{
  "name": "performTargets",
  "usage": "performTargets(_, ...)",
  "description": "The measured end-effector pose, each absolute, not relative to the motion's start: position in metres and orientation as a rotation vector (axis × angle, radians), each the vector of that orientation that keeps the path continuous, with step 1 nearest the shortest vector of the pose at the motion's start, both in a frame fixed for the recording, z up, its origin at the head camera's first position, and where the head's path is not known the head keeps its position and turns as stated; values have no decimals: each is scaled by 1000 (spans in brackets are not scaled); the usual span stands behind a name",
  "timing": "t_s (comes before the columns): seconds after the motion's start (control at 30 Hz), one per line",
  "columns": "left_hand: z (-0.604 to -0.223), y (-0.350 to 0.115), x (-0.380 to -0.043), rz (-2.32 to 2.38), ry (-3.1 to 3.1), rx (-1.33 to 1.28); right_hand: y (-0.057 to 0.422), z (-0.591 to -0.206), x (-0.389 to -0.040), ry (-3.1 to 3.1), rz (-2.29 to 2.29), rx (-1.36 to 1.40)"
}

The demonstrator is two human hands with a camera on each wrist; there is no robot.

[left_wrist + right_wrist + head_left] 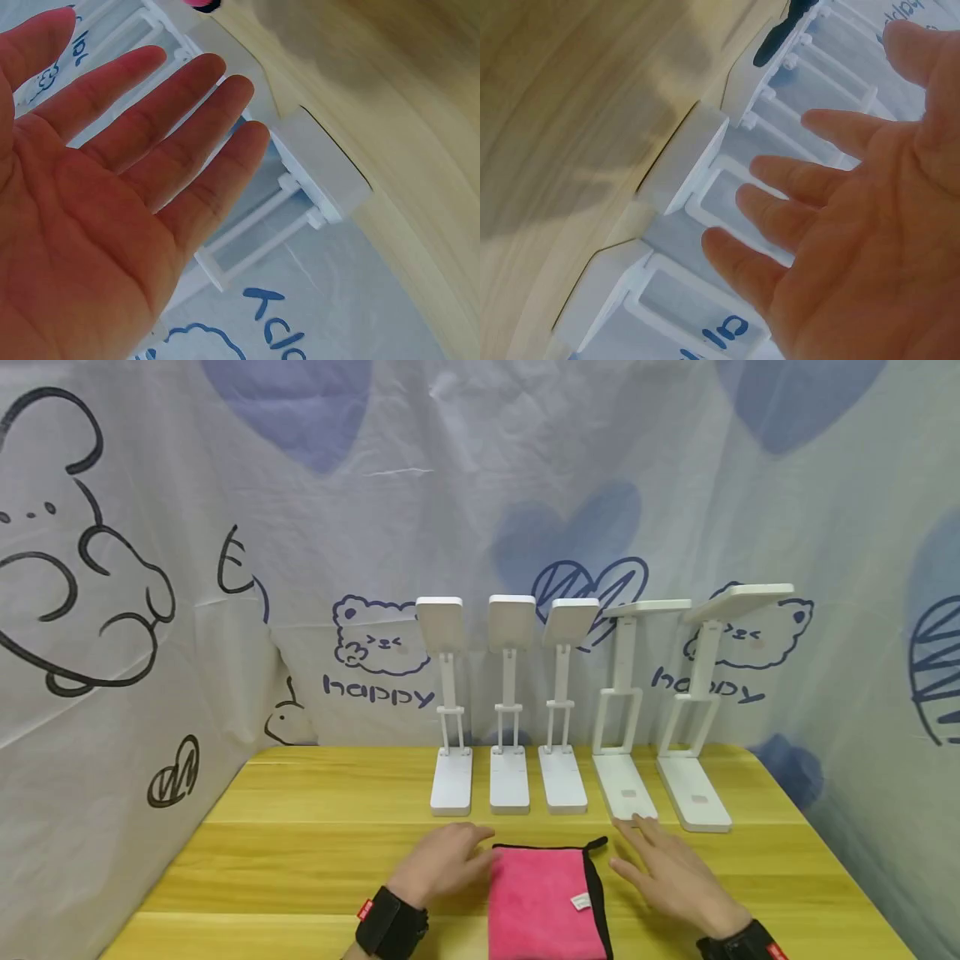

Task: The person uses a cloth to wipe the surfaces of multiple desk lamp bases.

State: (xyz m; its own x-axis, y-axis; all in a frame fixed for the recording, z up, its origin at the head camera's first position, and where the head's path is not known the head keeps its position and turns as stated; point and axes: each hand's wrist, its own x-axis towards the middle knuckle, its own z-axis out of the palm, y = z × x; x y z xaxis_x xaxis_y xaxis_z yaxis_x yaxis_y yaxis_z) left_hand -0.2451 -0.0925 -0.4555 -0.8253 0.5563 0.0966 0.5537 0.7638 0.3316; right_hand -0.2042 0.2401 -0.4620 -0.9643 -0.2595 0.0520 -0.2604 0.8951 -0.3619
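Observation:
A bright pink cloth (536, 897) with black edging, a small white label and a black loop at its top right corner lies on the table. Just left of it is my left hand (442, 867), its fingertips right at the cloth's edge in the head view. My right hand (671, 881) is on the other side, fingers spread, holding nothing. Its fingertips overlap the front end of a white folding stand (624, 785). In the left wrist view, my left palm (82, 232) shows bare with fingers extended. The right palm (877, 225) is bare too.
Several white folding stands line the back of the wooden table (315, 843). Three, including the leftmost stand (452, 781), have steeply tilted top plates; the two at right, including the rightmost stand (696, 793), have flatter ones. A printed cloth backdrop (450, 460) hangs close behind.

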Motion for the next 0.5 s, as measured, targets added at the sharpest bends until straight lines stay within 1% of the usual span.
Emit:
performTargets(0.23, -452, -70, -252, 523, 2912, 1024, 237, -461, -204, -3050, 614, 427)
performTargets(0.37, -455, -64, -249, 493, 2881, 1029, 231, -459, -203, -3071, 639, 430)
performTargets(0.5, -461, -61, -244, 391, 2894, 1029, 223, -457, -201, -3105, 682, 501)
